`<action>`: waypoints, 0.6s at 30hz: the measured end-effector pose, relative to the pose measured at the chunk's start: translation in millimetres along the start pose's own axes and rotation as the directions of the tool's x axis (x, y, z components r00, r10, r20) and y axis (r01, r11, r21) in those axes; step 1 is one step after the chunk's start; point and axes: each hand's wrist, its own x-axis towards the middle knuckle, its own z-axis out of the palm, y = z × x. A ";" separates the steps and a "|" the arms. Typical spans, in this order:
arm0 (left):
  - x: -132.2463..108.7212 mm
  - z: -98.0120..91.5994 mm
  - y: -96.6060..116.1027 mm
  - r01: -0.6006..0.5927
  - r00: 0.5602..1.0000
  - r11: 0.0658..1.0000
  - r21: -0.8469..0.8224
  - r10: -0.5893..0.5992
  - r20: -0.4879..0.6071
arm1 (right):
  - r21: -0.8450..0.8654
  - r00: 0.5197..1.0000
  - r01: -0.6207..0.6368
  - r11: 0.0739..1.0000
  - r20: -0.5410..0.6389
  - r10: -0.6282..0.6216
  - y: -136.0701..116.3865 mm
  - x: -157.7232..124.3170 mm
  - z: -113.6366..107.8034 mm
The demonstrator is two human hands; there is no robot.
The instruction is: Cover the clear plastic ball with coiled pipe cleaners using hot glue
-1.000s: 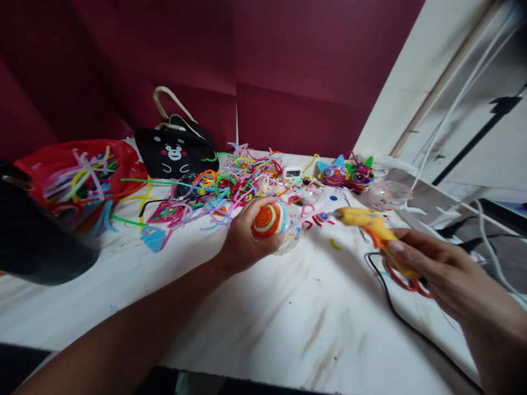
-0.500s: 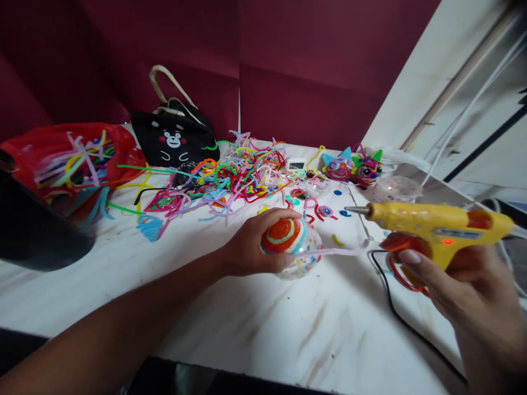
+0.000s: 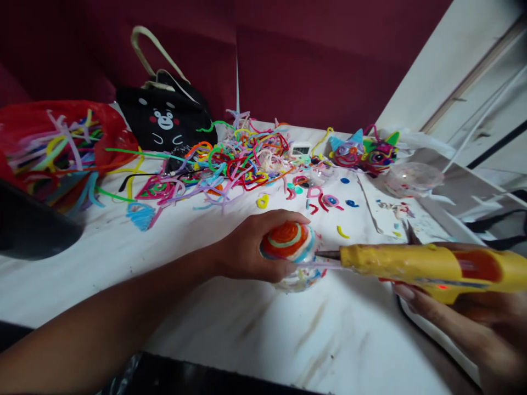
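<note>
My left hand (image 3: 255,249) is wrapped round a clear plastic ball (image 3: 302,280), its top coiled with orange, white and blue pipe cleaner. A pale lilac pipe cleaner (image 3: 325,264) sticks out rightward from the ball's side. In my right hand (image 3: 457,323) is a yellow hot glue gun (image 3: 415,266) with a red light glowing on its body. The gun's metal nozzle points left, close to the ball and just over the lilac strand; whether it touches cannot be told. Small curled pipe-cleaner pieces, one a yellow curve (image 3: 342,232), lie behind the ball.
A tangled heap of pipe cleaners (image 3: 247,153) lies at the back, beside a black bag (image 3: 164,118). On the left are a red bag (image 3: 117,129) of pipe cleaners and a dark object (image 3: 37,225). Two decorated balls (image 3: 348,151) and a clear shell (image 3: 415,178) stand back right.
The glue gun has come left and down, bringing its nozzle from the open air to the ball's side. My left hand keeps its hold on the ball. The view has shifted slightly.
</note>
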 end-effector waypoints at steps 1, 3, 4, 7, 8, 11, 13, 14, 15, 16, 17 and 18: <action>0.0 0.1 0.1 -0.002 1.000 1.000 0.000 0.002 0.000 | 0.015 1.000 0.014 1.000 0.013 -0.015 4.6 -1.9 -1.2; -0.1 0.2 0.4 0.000 1.000 1.000 0.000 0.000 -0.002 | 0.017 1.000 0.004 1.000 0.020 -0.005 12.9 -5.8 -2.6; -0.2 0.2 0.4 0.003 1.000 1.000 0.000 -0.003 -0.003 | 0.005 1.000 -0.009 1.000 0.017 0.009 15.8 -7.2 -2.8; -0.7 -0.1 0.2 0.013 1.000 1.000 0.007 -0.013 -0.004 | -0.040 0.999 -0.002 0.999 0.045 0.004 17.8 -7.3 -2.7; -0.9 -0.2 0.0 0.010 1.000 1.000 0.008 -0.010 -0.004 | -0.056 0.998 0.018 0.998 0.057 -0.015 16.6 -6.1 -2.5; -1.3 -0.4 -0.1 -0.004 1.000 1.000 0.009 0.004 0.002 | -0.077 0.996 0.061 0.995 0.070 -0.056 11.6 -2.9 -0.9; -1.4 -0.4 0.3 -0.007 1.000 1.000 0.009 0.007 0.008 | -0.060 0.997 0.042 0.997 0.068 -0.038 10.1 -3.1 0.5; -1.4 -0.4 0.7 -0.004 1.000 1.000 0.013 0.004 0.010 | -0.053 0.998 0.025 0.998 0.067 -0.021 10.2 -4.1 1.1; -1.4 -0.4 0.9 -0.001 1.000 1.000 0.017 0.001 0.009 | -0.050 0.997 0.009 0.999 0.077 -0.005 10.6 -5.3 1.5; -1.4 -0.4 1.2 0.003 1.000 1.000 0.022 -0.003 0.006 | -0.048 0.996 -0.006 0.999 0.089 0.010 11.1 -6.5 1.8; -1.3 -0.3 1.3 0.006 1.000 1.000 0.027 -0.006 0.005 | -0.047 0.995 -0.021 0.999 0.093 0.025 11.4 -7.5 1.8; -1.2 -0.3 1.3 0.008 1.000 0.999 0.031 -0.008 0.005 | -0.046 0.995 -0.030 0.998 0.094 0.035 11.3 -8.1 1.8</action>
